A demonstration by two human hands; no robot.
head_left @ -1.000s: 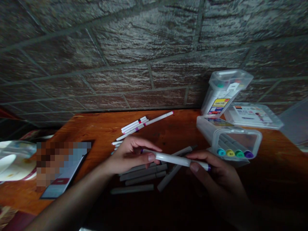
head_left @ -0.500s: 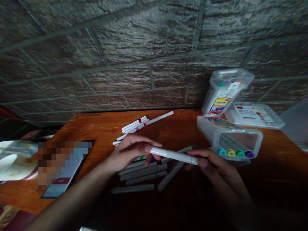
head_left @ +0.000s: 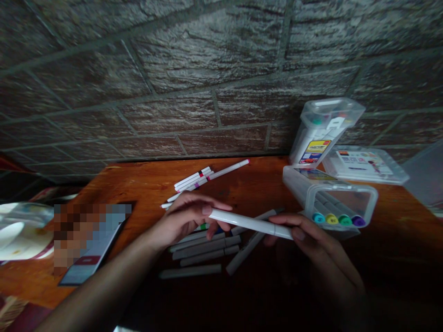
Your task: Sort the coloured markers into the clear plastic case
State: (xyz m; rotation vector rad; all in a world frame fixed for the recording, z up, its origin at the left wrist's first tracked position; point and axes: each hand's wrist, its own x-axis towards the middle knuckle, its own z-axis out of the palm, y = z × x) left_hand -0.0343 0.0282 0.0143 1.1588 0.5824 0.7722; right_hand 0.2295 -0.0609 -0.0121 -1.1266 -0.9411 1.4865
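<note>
A white marker (head_left: pixel 247 222) is held level above the table between both hands. My left hand (head_left: pixel 194 216) pinches its left end with thumb and fingers, while my right hand (head_left: pixel 311 240) grips the right end beside a thin seam. Beneath them lie several white and grey markers (head_left: pixel 204 250), partly hidden by my left hand. Farther back, slim white pens (head_left: pixel 194 179) with red, purple and pink marks rest in a loose group. To the right, an open clear case (head_left: pixel 341 210) lies on its side with several markers inside, their ends blue, yellow, green and purple.
A clear case of markers (head_left: pixel 316 143) stands upright at the back right, near a flat clear lid (head_left: pixel 367 166). On the left are a phone (head_left: pixel 98 251) and a white container (head_left: pixel 20 235). A brick wall (head_left: pixel 214 110) rises behind the wooden table (head_left: pixel 131 180).
The marker has shifted slightly, its right end farther right and a little lower. My right hand has moved slightly right, and my left fingertips slightly left. The markers on the table lie as before.
</note>
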